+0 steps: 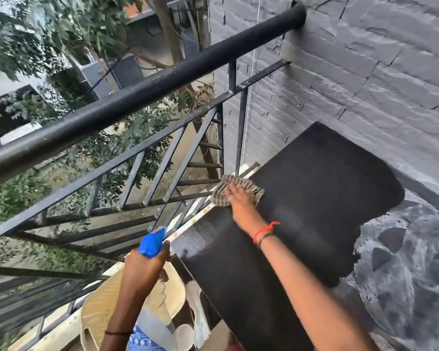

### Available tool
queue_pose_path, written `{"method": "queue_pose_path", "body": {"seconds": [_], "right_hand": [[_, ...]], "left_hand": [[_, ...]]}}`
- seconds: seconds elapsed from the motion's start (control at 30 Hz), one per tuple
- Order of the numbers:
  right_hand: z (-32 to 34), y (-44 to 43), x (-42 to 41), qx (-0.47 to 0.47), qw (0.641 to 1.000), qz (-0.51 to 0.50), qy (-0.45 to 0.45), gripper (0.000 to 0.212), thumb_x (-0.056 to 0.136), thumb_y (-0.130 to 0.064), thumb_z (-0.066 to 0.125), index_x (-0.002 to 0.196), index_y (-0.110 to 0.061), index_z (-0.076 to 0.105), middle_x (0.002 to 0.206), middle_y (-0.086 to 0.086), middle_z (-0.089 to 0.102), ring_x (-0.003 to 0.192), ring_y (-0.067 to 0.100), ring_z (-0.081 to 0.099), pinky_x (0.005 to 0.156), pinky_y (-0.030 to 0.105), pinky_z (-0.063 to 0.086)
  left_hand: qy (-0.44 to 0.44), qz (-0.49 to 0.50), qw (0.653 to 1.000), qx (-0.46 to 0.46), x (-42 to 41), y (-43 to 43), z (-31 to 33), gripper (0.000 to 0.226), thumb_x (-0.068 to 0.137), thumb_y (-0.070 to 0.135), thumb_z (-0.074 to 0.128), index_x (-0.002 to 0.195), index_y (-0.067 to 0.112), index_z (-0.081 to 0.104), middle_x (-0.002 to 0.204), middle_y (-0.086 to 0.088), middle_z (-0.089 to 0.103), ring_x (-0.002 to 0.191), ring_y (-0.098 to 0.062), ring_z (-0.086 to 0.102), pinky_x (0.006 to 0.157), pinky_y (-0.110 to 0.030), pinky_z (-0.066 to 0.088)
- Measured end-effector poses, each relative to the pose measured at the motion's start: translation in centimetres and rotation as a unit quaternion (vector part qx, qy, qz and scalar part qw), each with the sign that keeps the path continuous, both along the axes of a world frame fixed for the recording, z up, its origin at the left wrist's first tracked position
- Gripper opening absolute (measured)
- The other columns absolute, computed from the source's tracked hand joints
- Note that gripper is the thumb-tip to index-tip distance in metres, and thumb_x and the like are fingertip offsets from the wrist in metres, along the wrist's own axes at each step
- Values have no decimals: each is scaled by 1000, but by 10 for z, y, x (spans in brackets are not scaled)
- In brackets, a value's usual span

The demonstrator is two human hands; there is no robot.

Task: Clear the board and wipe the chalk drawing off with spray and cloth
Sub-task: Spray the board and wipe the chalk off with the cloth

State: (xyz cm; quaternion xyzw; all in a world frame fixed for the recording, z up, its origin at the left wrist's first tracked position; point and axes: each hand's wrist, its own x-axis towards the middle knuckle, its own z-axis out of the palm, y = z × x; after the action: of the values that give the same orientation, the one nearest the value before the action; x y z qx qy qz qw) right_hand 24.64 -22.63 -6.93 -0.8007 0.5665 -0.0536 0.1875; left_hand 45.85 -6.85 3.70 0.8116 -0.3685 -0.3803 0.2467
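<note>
A large black chalkboard (314, 198) leans against the grey wall; most of its upper left shows wet and black, while smeared grey chalk marks (403, 262) cover its lower right. My right hand (238, 198) presses a striped cloth (223, 192) flat against the board's left edge. My left hand (145, 269) grips a spray bottle with a blue trigger head (151, 241), held low and left of the board, nozzle toward the railing.
A black metal railing (137, 97) runs diagonally across the left, with trees and ground below. A grey stone-tile wall (365, 72) stands behind the board. A beige plastic chair (102, 305) and white items (185, 335) sit beneath my left arm.
</note>
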Motion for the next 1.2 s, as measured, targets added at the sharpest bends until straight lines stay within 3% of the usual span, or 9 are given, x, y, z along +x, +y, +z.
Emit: {"method": "queue_pose_path", "body": {"seconds": [0.13, 0.23, 0.33, 0.47, 0.57, 0.77, 0.83, 0.97, 1.2], "right_hand": [[-11, 98, 22, -57, 990, 122, -32, 81, 70, 12, 48, 146, -9, 26, 154, 10, 21, 143, 28, 18, 117, 39, -9], [-15, 154, -8, -38, 981, 184, -45, 87, 56, 8, 59, 138, -13, 42, 146, 6, 40, 136, 23, 35, 114, 37, -2], [-17, 153, -67, -17, 987, 154, -39, 85, 59, 8, 39, 141, -15, 37, 150, 4, 33, 140, 18, 23, 115, 30, 2], [-14, 81, -107, -8, 999, 32, -10, 84, 69, 14, 26, 147, -17, 20, 154, -3, 10, 145, 20, 5, 112, 20, -12], [-4, 35, -66, -4, 999, -42, -20, 76, 78, 18, 34, 147, -13, 20, 156, 4, 10, 145, 22, 4, 110, 22, -14], [5, 87, 56, -5, 997, 80, -23, 77, 72, 0, 3, 147, -7, 20, 156, 12, 12, 145, 27, 3, 116, 39, -7], [7, 126, 68, -12, 994, 104, -39, 74, 74, -3, 5, 146, -8, 24, 156, 9, 17, 145, 23, 8, 115, 35, -6], [8, 201, 40, -22, 990, 134, -23, 62, 73, -12, 28, 125, -22, 59, 134, -2, 55, 125, 13, 49, 114, 35, 25], [-1, 227, -88, -48, 997, 47, 23, 75, 65, 1, 29, 137, -16, 43, 144, 1, 42, 137, 17, 30, 113, 32, 15]], "left_hand": [[-15, -2, 1000, -19, -2, -2, 5, 36, 93, 29, 60, 69, 4, 66, 41, -6, 61, 34, -7, 52, 54, -27, 42], [-15, 2, 1000, -25, -1, -4, 6, 36, 93, 29, 59, 65, 8, 68, 42, -8, 62, 39, -11, 54, 57, -29, 43], [-9, 8, 1000, -23, 1, -4, 6, 36, 93, 30, 60, 65, 9, 68, 42, -9, 62, 43, -18, 55, 60, -33, 45], [-11, 13, 999, -27, 1, 2, 7, 36, 93, 29, 61, 63, 9, 67, 42, -10, 62, 36, -12, 52, 57, -31, 44], [-8, 14, 999, -33, 1, 8, 7, 36, 93, 28, 61, 64, 7, 67, 42, -11, 62, 34, -12, 51, 56, -31, 44], [1, 6, 999, -42, 2, 17, 7, 35, 92, 28, 61, 62, 11, 67, 43, -11, 62, 43, -19, 55, 58, -31, 44], [10, 1, 999, -45, 3, 17, 9, 33, 88, 33, 64, 63, 11, 66, 43, -12, 62, 48, -25, 57, 61, -33, 45], [15, -16, 998, -52, 1, 18, 10, 36, 81, 42, 61, 63, 11, 66, 41, -10, 61, 52, -27, 59, 60, -33, 44], [14, -46, 998, -51, -1, 27, 10, 34, 92, 25, 60, 63, 9, 67, 40, -9, 60, 50, -25, 58, 59, -31, 43]]}}
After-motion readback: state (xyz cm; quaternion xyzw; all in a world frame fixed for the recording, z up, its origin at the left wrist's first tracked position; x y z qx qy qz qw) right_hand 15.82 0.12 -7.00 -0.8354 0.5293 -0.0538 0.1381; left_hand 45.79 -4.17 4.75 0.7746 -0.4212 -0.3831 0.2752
